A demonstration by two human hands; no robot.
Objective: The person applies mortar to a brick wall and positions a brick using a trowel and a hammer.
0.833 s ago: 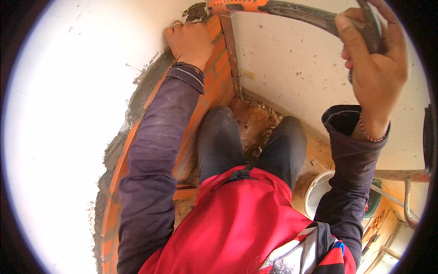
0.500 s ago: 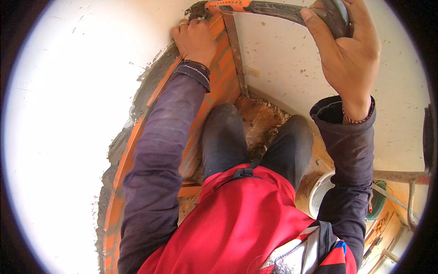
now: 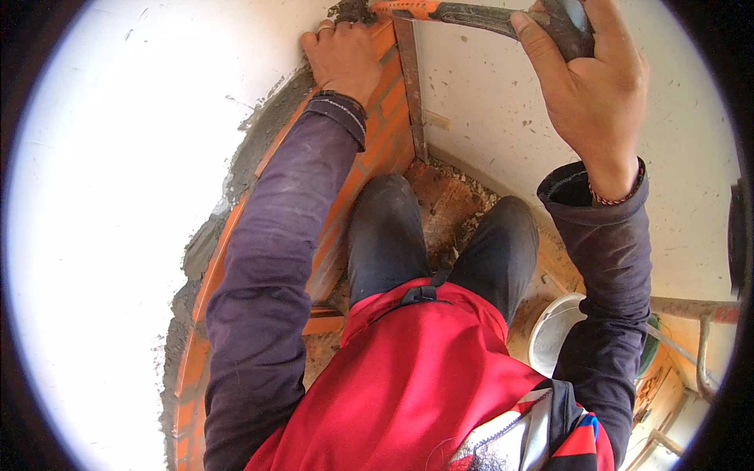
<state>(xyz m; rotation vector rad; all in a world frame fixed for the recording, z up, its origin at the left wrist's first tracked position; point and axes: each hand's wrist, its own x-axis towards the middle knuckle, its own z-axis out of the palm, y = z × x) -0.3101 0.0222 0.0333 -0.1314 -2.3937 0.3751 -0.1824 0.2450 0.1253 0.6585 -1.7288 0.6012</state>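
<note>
At the top of the view my right hand is closed round the dark head end of a hammer. Its black and orange handle points left, its tip close to dark wet mortar at the wall's far end. My left hand lies on the top course of an orange brick wall. Its fingers curl over a brick, mostly hidden under the palm; a ring shows on one finger. Grey mortar runs along the wall's left edge.
A white speckled wall stands ahead and right, with a narrow upright strip at the brick corner. Rubble lies beyond my knees. A white bucket and metal bars are at lower right. A bright white surface fills the left.
The hammer and my right hand have shifted slightly up and left in view. My left hand stays on the brick, and the view itself has moved a little.
</note>
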